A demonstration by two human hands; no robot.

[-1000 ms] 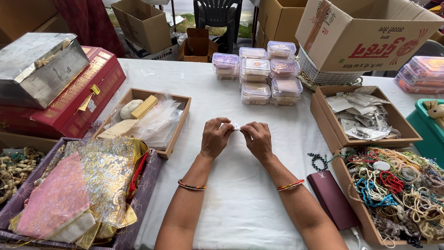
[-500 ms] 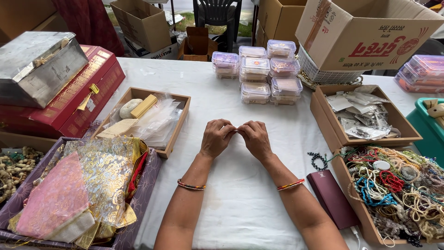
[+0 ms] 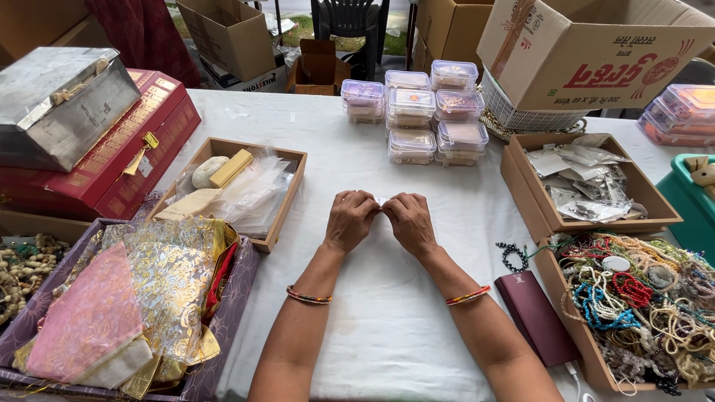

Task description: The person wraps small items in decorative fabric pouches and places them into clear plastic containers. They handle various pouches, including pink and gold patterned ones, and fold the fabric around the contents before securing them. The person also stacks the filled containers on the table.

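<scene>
At the far left of the desk (image 3: 372, 350), which was covered in a white cloth, a grey metal box (image 3: 63, 104) sat on top of a red case (image 3: 112, 160) with gold trim, and in front of these a purple tray (image 3: 223, 327) held pink and gold patterned pouches (image 3: 126, 298). Just to the right, a shallow wooden tray (image 3: 287, 197) contained a pale stone, a yellow block and clear plastic bags. Near the middle of the desk, the left hand (image 3: 348, 221) and the right hand (image 3: 410, 222) were curled and pressed knuckle to knuckle, their fingertips pinching a small white item (image 3: 382, 202) between them just above the cloth; what it was could not be told, as the fingers hid most of it. Each wrist wore a thin coloured bangle. Behind the hands stood a stack of clear lidded plastic containers (image 3: 424, 112). To the right lay a dark bead bracelet (image 3: 512, 256) and a maroon wallet-like case (image 3: 538, 316), then a cardboard tray (image 3: 536, 201) of small packets, and nearest the right edge a box (image 3: 577, 342) heaped with tangled bead necklaces (image 3: 648, 298).
</scene>
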